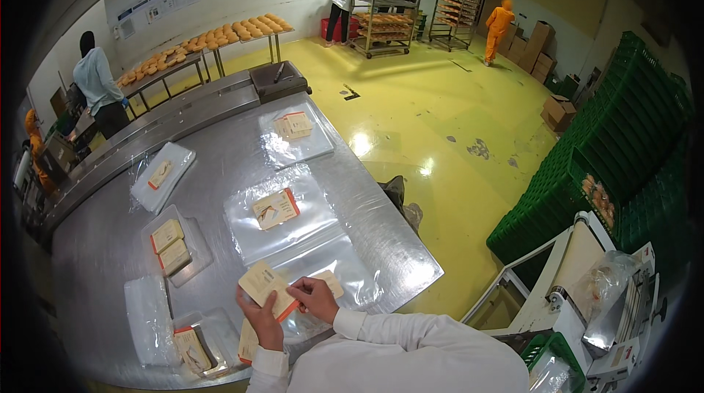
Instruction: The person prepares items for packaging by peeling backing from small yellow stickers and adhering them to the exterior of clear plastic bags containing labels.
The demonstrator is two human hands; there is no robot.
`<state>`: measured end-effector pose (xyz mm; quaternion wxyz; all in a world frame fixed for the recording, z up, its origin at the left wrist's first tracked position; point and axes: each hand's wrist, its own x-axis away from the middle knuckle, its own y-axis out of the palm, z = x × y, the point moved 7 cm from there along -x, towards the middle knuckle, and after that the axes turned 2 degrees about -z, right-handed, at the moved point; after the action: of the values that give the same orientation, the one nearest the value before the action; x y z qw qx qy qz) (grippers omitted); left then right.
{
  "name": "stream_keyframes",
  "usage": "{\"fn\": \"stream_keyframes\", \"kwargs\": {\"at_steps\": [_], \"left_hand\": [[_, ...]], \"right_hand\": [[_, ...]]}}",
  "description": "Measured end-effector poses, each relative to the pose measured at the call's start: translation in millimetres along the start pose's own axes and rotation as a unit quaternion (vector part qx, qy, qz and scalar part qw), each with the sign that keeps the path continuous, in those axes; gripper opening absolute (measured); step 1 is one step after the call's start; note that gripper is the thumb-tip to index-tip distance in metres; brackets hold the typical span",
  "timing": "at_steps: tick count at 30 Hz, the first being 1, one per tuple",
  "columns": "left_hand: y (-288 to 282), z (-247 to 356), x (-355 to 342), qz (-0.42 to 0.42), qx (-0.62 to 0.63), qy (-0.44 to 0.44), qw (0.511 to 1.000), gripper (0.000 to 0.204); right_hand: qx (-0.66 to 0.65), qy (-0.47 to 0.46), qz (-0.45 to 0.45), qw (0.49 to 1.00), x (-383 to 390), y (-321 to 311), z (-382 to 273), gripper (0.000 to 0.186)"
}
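My left hand (260,316) grips a cream, orange-edged card or stack of cards (260,283) from the left, thumb on its face. My right hand (314,298) pinches its right edge. Beneath and beside them on the steel table (396,261) lie clear plastic bags (352,261) and more cards (330,281). Farther forward, another card (276,208) rests on bags, and more cards (295,125) lie on a farther stack. At left, plastic tubs (196,261) (224,327) hold labelled cards, near flattened bags (150,320) and a card-topped bag stack (172,155).
A machine with a belt (587,261) and tall green crate stacks (557,173) stand at right. Wheeled tray racks (381,12), bun-covered tables (249,29) and cardboard boxes (557,111) are across the yellow floor (469,100). Several co-workers, including one in blue (99,81), are around the room.
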<state>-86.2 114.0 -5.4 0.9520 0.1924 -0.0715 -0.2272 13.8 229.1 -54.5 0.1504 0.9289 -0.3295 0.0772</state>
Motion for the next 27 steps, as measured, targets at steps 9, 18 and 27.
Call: {"fn": "stream_keyframes", "kwargs": {"at_steps": [9, 18, 27], "left_hand": [[6.8, -7.4, 17.8, 0.015, -0.075, -0.020, 0.997, 0.032], [11.2, -17.4, 20.8, -0.050, -0.003, -0.082, 0.995, 0.020], [2.9, -28.6, 22.4, -0.056, -0.116, -0.086, 0.988, 0.016]], "right_hand": [[-0.024, 0.013, 0.008, 1.000, 7.4, -20.6, 9.9, 0.020], [-0.069, -0.001, -0.086, 0.994, 10.0, -14.6, -4.3, 0.024], [0.003, -0.010, -0.006, 1.000, 19.9, -14.0, -19.0, 0.015]]}}
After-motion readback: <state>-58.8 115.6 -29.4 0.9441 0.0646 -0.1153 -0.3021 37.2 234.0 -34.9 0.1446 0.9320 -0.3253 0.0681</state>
